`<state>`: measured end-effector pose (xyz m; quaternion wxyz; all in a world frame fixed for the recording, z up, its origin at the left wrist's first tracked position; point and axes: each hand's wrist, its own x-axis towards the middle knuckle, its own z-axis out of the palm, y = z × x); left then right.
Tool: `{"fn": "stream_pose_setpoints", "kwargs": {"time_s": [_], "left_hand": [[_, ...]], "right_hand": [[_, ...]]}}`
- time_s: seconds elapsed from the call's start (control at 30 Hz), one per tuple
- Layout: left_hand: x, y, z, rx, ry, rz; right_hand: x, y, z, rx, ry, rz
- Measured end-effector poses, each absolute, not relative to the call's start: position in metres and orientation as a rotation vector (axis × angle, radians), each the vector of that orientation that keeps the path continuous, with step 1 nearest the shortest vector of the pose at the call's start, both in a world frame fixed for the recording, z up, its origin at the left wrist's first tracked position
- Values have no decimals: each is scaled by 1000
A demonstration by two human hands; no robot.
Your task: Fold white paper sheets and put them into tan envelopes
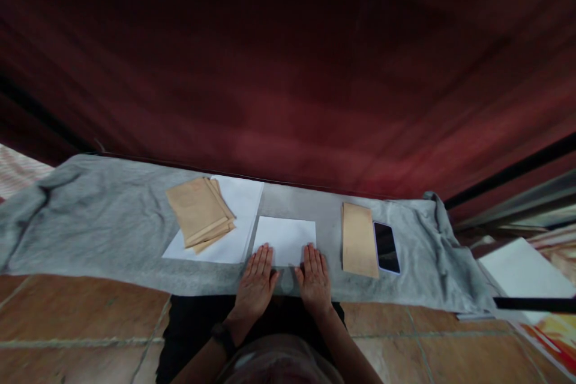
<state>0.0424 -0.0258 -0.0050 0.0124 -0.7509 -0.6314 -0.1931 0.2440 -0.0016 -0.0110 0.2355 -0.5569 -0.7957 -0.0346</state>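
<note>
white sheet [285, 237], near corners under fingers [261, 258]

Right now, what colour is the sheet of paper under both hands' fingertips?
The sheet of paper is white, best seen in the head view.

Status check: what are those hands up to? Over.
Left hand, right hand: palms down at sheet, near corners. Sheet lies flat. Phone off to the right.

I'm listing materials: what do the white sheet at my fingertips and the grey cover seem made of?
White sheet: probably matte paper; flat, crisp edges, no gloss.
Grey cover: likely soft-finished fabric, given its creases and bunched folds; the fibre cannot be told.
</note>
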Motion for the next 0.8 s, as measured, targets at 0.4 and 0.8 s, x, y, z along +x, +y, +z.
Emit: {"fn": "stream_pose_setpoints", "kwargs": {"time_s": [0.4,0.8], "left_hand": [[44,-15,4,-2273,-1999,-692],[77,15,-3,-2461,-1887,-620]], "right_hand": [[249,-5,-7,-1526,-2167,-116],[249,-5,-10,-1540,-2185,-175]]}}
